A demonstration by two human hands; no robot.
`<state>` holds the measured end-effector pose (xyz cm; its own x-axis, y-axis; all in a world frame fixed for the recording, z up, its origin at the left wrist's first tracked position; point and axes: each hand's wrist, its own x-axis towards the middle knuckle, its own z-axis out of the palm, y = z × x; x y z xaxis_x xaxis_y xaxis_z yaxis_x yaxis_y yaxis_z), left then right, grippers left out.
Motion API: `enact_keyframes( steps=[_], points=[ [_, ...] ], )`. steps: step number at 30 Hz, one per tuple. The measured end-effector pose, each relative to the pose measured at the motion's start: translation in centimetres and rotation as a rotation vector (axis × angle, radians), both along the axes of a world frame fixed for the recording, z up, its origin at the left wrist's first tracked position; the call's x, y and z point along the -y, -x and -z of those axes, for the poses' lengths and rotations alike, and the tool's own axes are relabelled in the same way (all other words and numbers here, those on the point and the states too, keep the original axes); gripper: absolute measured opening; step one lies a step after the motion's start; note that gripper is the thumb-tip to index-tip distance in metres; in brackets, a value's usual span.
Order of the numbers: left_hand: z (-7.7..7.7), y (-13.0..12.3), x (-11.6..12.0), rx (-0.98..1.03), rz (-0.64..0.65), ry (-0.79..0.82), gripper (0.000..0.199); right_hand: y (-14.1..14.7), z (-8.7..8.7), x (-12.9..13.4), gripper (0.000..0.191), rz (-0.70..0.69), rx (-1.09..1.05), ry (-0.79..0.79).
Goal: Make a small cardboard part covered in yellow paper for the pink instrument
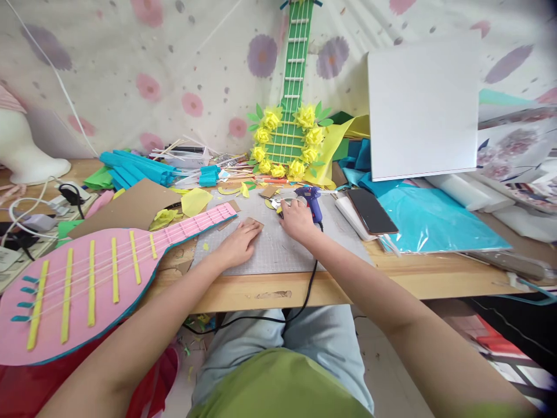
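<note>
My left hand [237,245] lies flat on the grey cutting mat [278,255], its fingers stretched out and touching a small piece of brown cardboard [256,222]. Farther right, my right hand [298,220] reaches over the mat with bent fingers closed down at a small metallic tool [275,203]; its kind is hard to make out, and the fingers partly cover it. Just beyond that hand rests a purple hot glue gun [311,200], its black cord running down over the table edge. A pink paper guitar [87,284] with yellow strips lies at the left.
A green paper guitar [289,125] with yellow flowers leans on the back wall. At right are a phone [373,211], blue sheets in plastic [439,217] and a white board [422,110]. Paper scraps and sticks clutter the back. A power strip [72,212] stands left.
</note>
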<state>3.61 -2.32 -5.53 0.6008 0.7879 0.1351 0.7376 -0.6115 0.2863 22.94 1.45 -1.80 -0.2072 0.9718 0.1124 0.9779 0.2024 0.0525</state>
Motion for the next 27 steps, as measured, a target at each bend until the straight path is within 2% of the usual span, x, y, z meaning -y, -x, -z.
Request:
enact_keyframes(
  steps=[1,3,7,10,12,14,18,21,24,27],
  points=[
    [0.0,0.1,-0.5,0.014,0.024,0.016,0.057,-0.1,0.1,0.2,0.041,0.014,0.016,0.022],
    [0.1,0.3,-1.3,0.070,-0.009,-0.005,0.058,-0.2,0.3,0.5,0.039,0.020,0.034,0.050],
    [0.7,0.3,-1.1,0.211,-0.219,-0.179,0.040,-0.3,0.3,0.7,0.045,-0.023,0.022,0.015],
    [1.0,0.0,-0.3,0.236,-0.226,-0.254,0.029,-0.4,0.3,0.5,0.047,-0.224,-0.046,0.009],
    [1.1,-0.2,0.0,0.205,-0.193,-0.262,0.027,-0.4,0.3,0.2,0.047,-0.400,-0.121,0.087],
    [1.1,-0.3,0.1,0.171,-0.191,-0.254,0.027,-0.4,0.1,0.1,0.048,-0.487,-0.199,0.185],
    [1.1,-0.5,0.0,0.132,-0.224,-0.238,0.030,-0.6,-1.0,0.2,0.048,-0.405,-0.259,0.324],
    [0.7,-0.6,0.2,0.094,-0.245,-0.222,0.032,-0.7,-2.1,0.3,0.046,-0.403,-0.247,0.418],
    [0.2,-0.8,0.3,0.064,-0.260,-0.201,0.034,-0.5,-2.7,0.3,0.045,-0.438,-0.218,0.447],
    [0.0,-1.0,0.4,0.051,-0.272,-0.180,0.036,0.0,-2.5,0.2,0.048,-0.483,-0.142,0.418]
  ],
)
